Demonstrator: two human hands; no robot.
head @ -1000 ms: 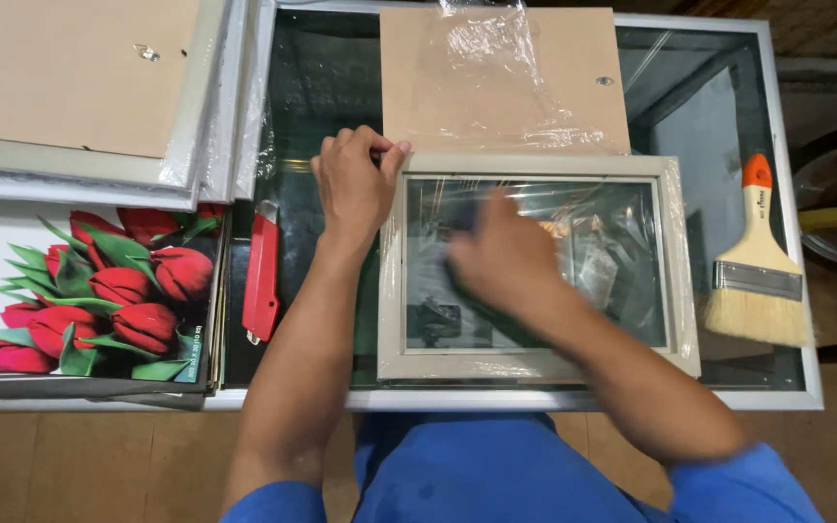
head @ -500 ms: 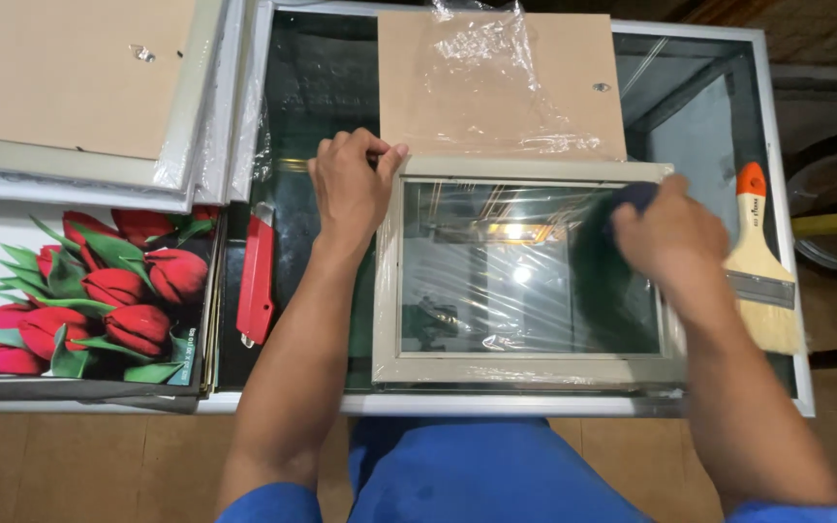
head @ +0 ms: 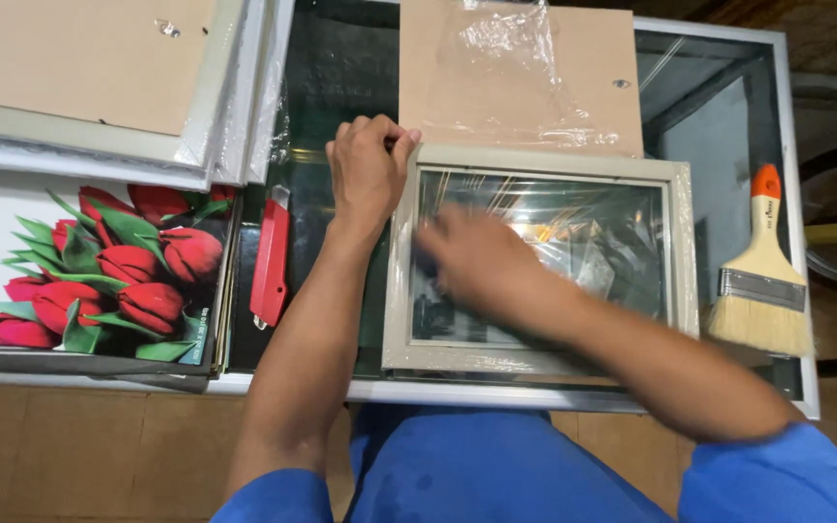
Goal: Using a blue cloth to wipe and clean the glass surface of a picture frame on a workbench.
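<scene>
Beige picture frame point(head: 535, 358) lying on our bench point(head: 496, 392), our left hand point(head: 368, 169) fingers curled, gripping its corner, our right hand point(head: 477, 261) blurring across the glass, fingers unclear

tulip print point(head: 89, 266) | far left | rectangular | red, green, white

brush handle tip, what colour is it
Orange, on a pale wooden brush; the head view shows it clearly.
</scene>
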